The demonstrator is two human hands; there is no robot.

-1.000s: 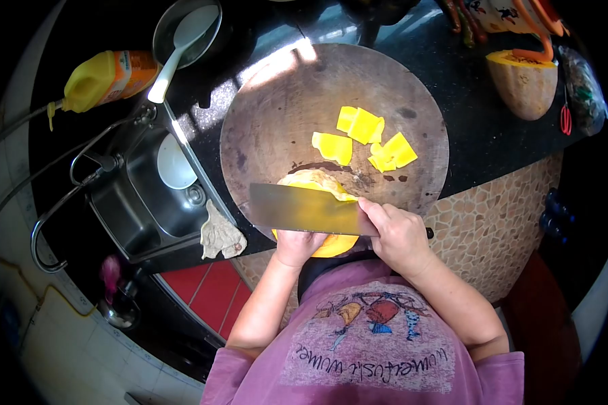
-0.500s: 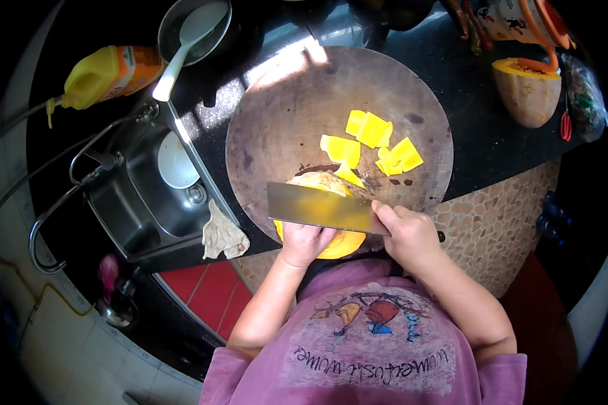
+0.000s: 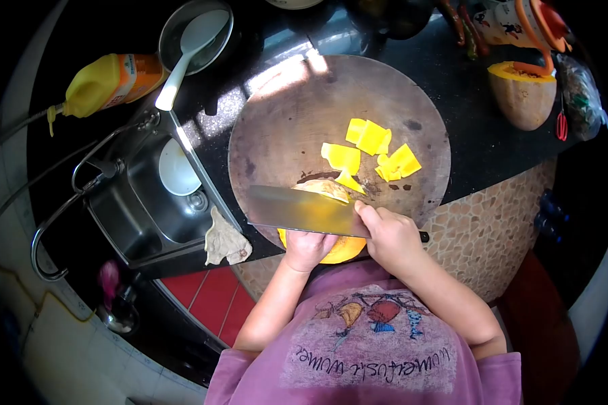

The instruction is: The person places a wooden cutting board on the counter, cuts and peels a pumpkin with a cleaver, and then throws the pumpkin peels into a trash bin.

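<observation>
Hands work close together at the near edge of a round wooden board (image 3: 284,128), the right hand (image 3: 395,239) closed around the handle of a cleaver (image 3: 300,210), with its thumb up against the rear of the blade. The left hand (image 3: 309,248) is at a chunk of pumpkin (image 3: 346,250), below the blade in the view; its fingers are mostly hidden, so I cannot tell how tightly they grip. The broad blade lies across the chunk, covering its middle; pale rind shows beyond the upper edge and yellow flesh below the lower one. Whether the edge is biting into the flesh cannot be told.

Just beyond the chunk, a thin yellow sliver (image 3: 348,181) lies on the wood. Farther up are flat cut pieces (image 3: 369,137) in a loose group, some overlapping, with dark wet marks nearby.

The board rests on a black tabletop (image 3: 476,145). To the left, a crumpled cloth (image 3: 224,240) lies beside a steel sink (image 3: 135,219) that holds a white bowl (image 3: 180,169). A white ladle (image 3: 174,82) leans in a metal pan (image 3: 171,48), near a yellow bottle (image 3: 94,86). At the far right, a cut pumpkin half (image 3: 525,101) sits near a clear plastic bag (image 3: 586,101).
</observation>
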